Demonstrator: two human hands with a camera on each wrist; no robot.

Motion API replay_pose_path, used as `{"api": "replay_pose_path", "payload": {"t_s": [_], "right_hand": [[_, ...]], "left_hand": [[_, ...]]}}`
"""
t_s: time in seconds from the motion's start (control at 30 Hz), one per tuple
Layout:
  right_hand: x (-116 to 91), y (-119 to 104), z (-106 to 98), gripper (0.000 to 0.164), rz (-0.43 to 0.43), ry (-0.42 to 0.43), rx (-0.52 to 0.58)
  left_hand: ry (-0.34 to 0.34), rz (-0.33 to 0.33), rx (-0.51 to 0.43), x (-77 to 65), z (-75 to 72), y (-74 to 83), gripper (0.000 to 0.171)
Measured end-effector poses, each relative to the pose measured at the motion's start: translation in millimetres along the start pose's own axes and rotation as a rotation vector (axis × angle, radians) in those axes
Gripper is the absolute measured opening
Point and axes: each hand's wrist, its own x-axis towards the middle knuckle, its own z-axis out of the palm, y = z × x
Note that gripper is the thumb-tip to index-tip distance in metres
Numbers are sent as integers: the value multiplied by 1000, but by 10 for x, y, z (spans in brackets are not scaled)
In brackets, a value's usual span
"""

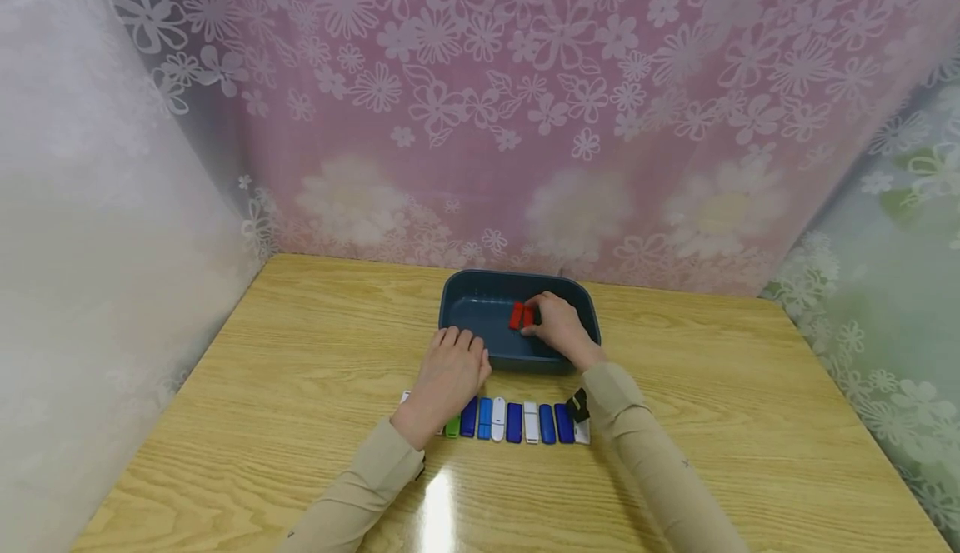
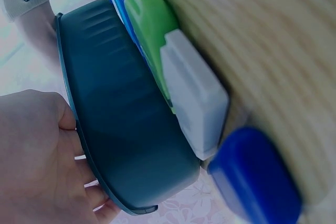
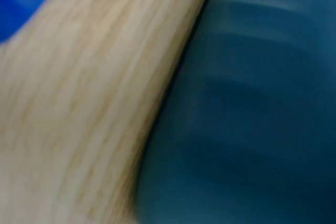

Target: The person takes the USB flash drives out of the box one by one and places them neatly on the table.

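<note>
A dark blue-green plastic basin stands on the table. My left hand holds its near left rim; in the left wrist view the fingers of this hand curl over the edge of the basin. Inside the basin, my right hand pinches a red USB stick between thumb and fingers. A second red USB stick lies just left of it on the basin floor. The right wrist view shows only the basin's outer wall, not the fingers.
In front of the basin runs a row of USB sticks: green, light blue, white, dark blue and several more. My left forearm covers part of the row's left end. A floral curtain hangs behind the wooden table.
</note>
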Motion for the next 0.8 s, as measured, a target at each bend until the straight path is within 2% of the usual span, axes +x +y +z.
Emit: {"api": "replay_pose_path", "payload": {"t_s": [0.37, 0.63, 0.8], "right_hand": [[-42, -10, -118, 51, 16, -115, 5], [-99, 19, -111, 48, 21, -104, 56], [-128, 26, -96, 50, 28, -101, 108]], "left_hand": [[-17, -4, 5, -3, -3, -4, 19], [18, 8, 12, -7, 4, -2, 18], [-2, 1, 13, -1, -8, 10, 18]]}}
